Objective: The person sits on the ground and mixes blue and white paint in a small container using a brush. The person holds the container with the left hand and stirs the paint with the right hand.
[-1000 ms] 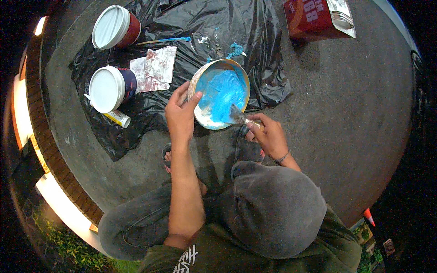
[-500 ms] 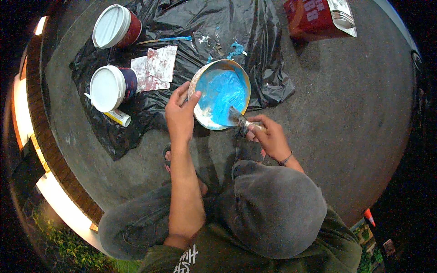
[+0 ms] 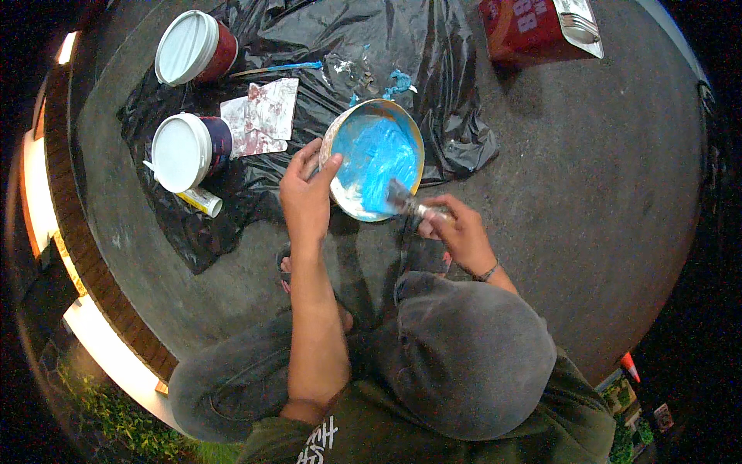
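Observation:
A round bowl (image 3: 421, 147) is tilted towards me, its inside coated with bright blue paste (image 3: 379, 158) and a whitish patch at the lower left. My left hand (image 3: 308, 189) grips the bowl's left side, thumb over the rim and fingers around the outside. In my right hand (image 3: 456, 228) is a putty knife (image 3: 425, 210), held by its handle. The knife's blade, blurred a little, reaches over the near right rim into the blue paste. The right fingertips are partly hidden by the handle.
Black plastic sheeting (image 3: 301, 39) covers the ground beyond the bowl. On the left are two white-lidded tubs (image 3: 176, 152) (image 3: 185, 48), a yellow-and-white tube (image 3: 202, 203), stained white cards (image 3: 261, 116) and a blue-tipped stick (image 3: 278, 68). A red can (image 3: 533, 31) stands far right.
The putty knife has shifted slightly within the bowl, and the blue paste's surface has changed shape. My left hand keeps its hold on the bowl.

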Motion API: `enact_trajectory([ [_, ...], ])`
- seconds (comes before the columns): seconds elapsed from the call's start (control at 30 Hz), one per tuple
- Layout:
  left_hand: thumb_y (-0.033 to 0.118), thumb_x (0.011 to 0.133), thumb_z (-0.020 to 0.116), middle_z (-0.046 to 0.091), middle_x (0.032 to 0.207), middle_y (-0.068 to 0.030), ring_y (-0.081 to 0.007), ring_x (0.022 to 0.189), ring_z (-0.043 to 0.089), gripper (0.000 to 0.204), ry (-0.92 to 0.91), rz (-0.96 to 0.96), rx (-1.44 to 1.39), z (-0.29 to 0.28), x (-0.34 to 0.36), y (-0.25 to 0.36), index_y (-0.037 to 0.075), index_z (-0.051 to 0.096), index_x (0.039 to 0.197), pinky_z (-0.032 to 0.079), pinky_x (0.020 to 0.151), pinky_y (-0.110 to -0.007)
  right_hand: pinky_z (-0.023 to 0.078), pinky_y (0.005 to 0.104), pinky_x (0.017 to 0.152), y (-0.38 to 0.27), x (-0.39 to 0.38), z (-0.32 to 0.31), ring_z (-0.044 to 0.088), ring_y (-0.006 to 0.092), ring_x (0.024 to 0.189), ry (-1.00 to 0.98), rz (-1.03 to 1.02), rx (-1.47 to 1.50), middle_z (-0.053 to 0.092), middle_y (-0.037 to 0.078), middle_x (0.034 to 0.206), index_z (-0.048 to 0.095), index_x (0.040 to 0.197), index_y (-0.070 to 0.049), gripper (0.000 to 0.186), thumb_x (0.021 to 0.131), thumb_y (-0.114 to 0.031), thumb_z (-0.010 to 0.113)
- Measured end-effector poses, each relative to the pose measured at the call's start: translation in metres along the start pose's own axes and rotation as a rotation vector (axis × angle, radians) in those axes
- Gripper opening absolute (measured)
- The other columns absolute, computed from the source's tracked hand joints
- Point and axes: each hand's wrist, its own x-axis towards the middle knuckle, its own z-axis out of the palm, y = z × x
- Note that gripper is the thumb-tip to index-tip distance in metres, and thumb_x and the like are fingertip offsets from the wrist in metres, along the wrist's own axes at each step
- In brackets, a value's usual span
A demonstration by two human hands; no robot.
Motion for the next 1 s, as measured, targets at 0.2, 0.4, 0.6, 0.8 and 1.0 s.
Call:
enact_trajectory([
  [0.2, 0.013, 0.091, 0.076, 0.070, 0.122, -0.0172, -0.0182, 0.102, 0.070, 0.053, 0.006, -0.003, -0.009, -0.002, 0.002, -0.004, -0.004, 0.056, 0.137, 0.059, 0.082, -0.030, 0.052, 0.0458, 0.060, 0.016, -0.001, 0.006, 0.072, 0.0336, 0.070, -0.029, 0.016, 0.010, 0.071, 0.018, 0.077, 0.066, 0.119, -0.012, 0.026, 0.098, -0.026, 0.066],
  [0.4, 0.013, 0.091, 0.077, 0.071, 0.121, -0.0169, -0.0173, 0.100, 0.070, 0.053, 0.007, -0.038, -0.060, 0.001, -0.003, 0.001, -0.003, 0.056, 0.137, 0.059, 0.079, -0.028, 0.054, 0.0449, 0.062, -0.001, 0.002, 0.001, 0.074, 0.0322, 0.073, -0.012, 0.069, -0.036, 0.073, 0.017, 0.078, 0.065, 0.120, -0.011, 0.026, 0.097, -0.025, 0.067],
  [0.6, 0.014, 0.090, 0.078, 0.071, 0.121, -0.0172, -0.0175, 0.099, 0.070, 0.055, -0.001, -0.028, -0.017, -0.001, -0.001, -0.001, -0.003, 0.056, 0.137, 0.059, 0.079, -0.028, 0.055, 0.0447, 0.062, -0.003, 0.003, 0.001, 0.073, 0.0364, 0.073, 0.015, 0.009, 0.033, 0.073, 0.017, 0.080, 0.066, 0.118, -0.011, 0.025, 0.098, -0.026, 0.065],
  [0.8, 0.013, 0.090, 0.078, 0.070, 0.123, -0.0179, -0.0196, 0.102, 0.070, 0.055, -0.002, -0.006, -0.008, -0.002, -0.001, -0.001, -0.004, 0.055, 0.138, 0.059, 0.083, -0.031, 0.054, 0.0485, 0.063, -0.004, 0.011, -0.002, 0.070, 0.0419, 0.076, 0.050, -0.018, 0.031, 0.073, 0.019, 0.083, 0.065, 0.120, -0.014, 0.025, 0.097, -0.026, 0.066],
  [1.0, 0.012, 0.090, 0.077, 0.070, 0.123, -0.0180, -0.0200, 0.104, 0.070, 0.055, -0.033, -0.036, -0.073, 0.003, -0.004, 0.006, -0.004, 0.055, 0.138, 0.058, 0.086, -0.030, 0.055, 0.0482, 0.068, 0.009, 0.027, -0.017, 0.071, 0.0401, 0.081, 0.224, -0.215, -0.328, 0.073, 0.018, 0.093, 0.064, 0.123, -0.016, 0.029, 0.096, -0.026, 0.067],
])
